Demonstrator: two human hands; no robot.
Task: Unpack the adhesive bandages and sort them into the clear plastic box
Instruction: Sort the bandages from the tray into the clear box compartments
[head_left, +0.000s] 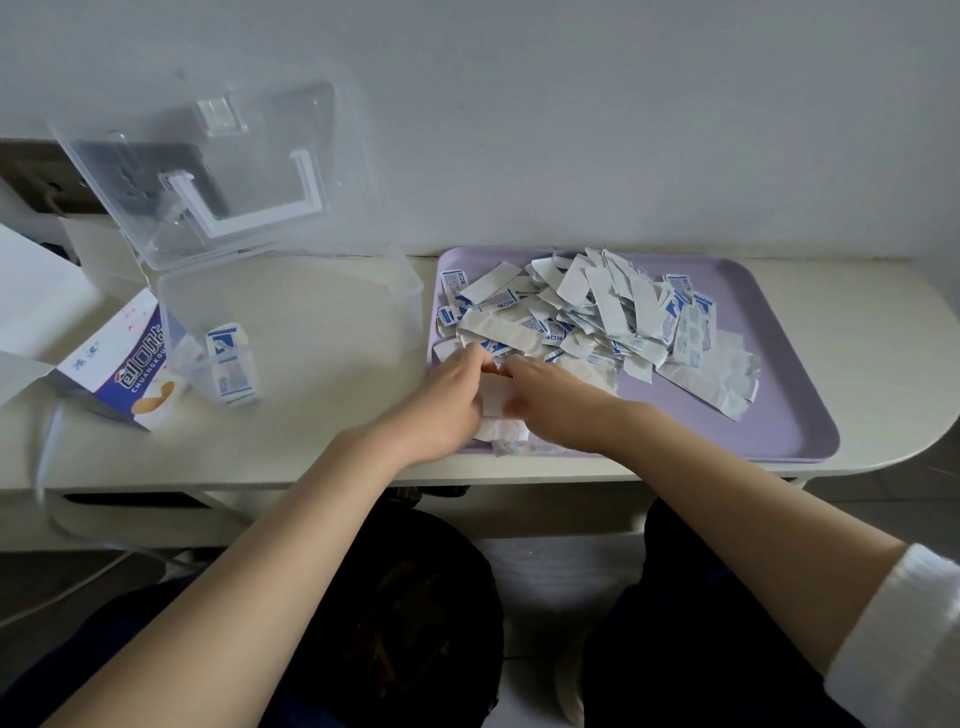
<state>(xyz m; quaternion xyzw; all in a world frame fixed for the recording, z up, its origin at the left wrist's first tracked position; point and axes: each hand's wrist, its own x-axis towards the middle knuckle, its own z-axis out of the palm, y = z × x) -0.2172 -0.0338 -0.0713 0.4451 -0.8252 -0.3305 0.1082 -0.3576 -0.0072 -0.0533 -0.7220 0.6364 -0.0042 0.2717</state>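
A heap of white-and-blue bandage wrappers (592, 312) lies on a purple tray (779, 415). At the tray's near left corner my left hand (447, 400) and my right hand (550, 400) together grip a small stack of white bandages (496, 402), fingers curled round it from both sides. To the left stands the clear plastic box (291, 312) with its lid (218, 166) tipped open against the wall. A short stack of wrapped bandages (231, 364) stands inside the box at its near left.
An opened blue-and-white bandage carton (130, 374) lies left of the box. White paper (36, 296) sits at the far left. The cream table (311, 447) ends in a rounded right edge, and a wall runs close behind. My dark-clothed knees are below.
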